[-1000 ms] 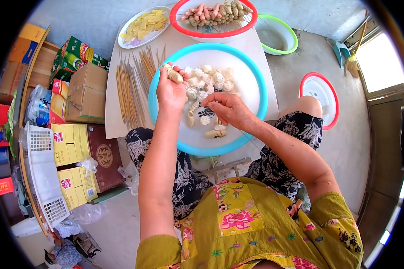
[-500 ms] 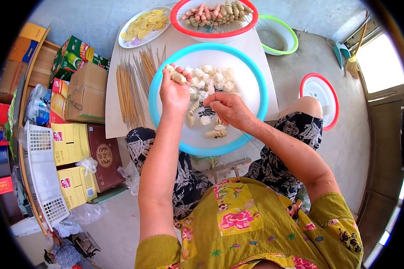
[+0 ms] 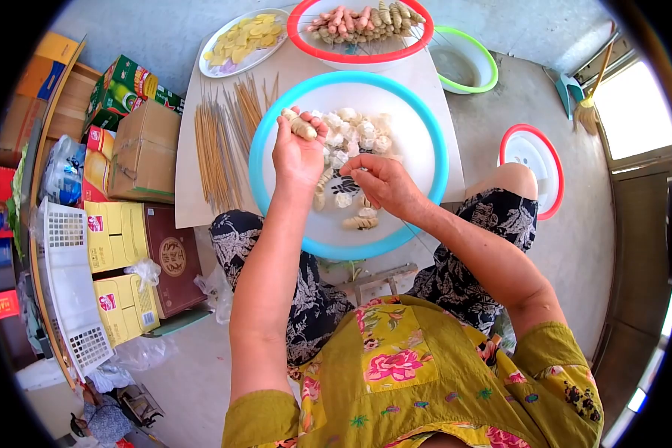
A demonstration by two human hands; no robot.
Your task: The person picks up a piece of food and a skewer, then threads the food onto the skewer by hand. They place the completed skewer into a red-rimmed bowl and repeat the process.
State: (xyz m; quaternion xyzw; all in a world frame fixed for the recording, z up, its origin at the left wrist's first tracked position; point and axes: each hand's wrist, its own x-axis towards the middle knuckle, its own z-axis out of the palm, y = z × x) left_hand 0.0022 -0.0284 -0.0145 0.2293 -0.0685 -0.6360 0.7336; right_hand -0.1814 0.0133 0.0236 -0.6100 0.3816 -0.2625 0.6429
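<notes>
My left hand [image 3: 299,149] is palm up over the left part of the blue-rimmed basin [image 3: 438,164], its fingers curled round a pale, ridged piece of food [image 3: 301,126]. To its right, my right hand [image 3: 381,179] hovers above the middle of the basin with thumb and forefinger pinched together. A thin skewer seems to run from it toward the lower right; what the fingertips grip is too small to tell. White crumpled pieces [image 3: 357,130] lie in the basin beyond my hands. A ridged piece [image 3: 360,223] rests nearer to me.
Wooden skewers [image 3: 216,160] lie left of the basin. Behind stand a plate of yellow slices [image 3: 244,41] and a red-rimmed basin [image 3: 355,58] of skewered food. A green-rimmed basin [image 3: 487,71] and another red-rimmed basin [image 3: 554,160] are at right. Boxes [image 3: 143,153] stand at left.
My left hand has shifted very slightly to the right with the ridged piece. My right hand has hardly moved. The whole view has shifted a little.
</notes>
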